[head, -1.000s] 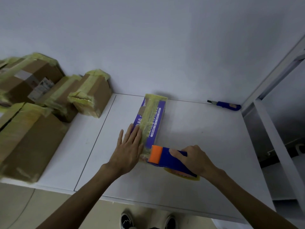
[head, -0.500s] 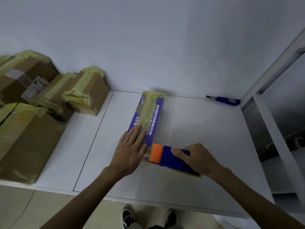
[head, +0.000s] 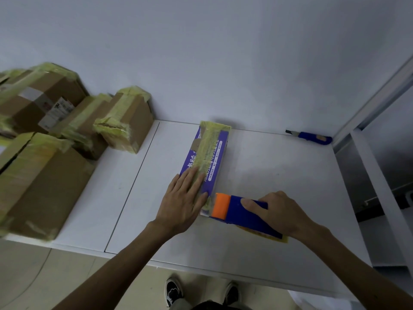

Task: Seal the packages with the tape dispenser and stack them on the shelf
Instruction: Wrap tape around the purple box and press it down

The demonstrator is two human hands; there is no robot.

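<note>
Left hand slid onto package, right hand gripping dispenser

We're in a packing room.
We see taped brown cardboard boxes piled on a white worktop, a blue utility knife by the bare wall, and a white metal shelf frame alongside.

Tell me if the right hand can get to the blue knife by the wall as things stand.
Probably not yet: the right hand grips the tape dispenser. Nothing stands between it and the knife, so once freed it likely could.
</note>
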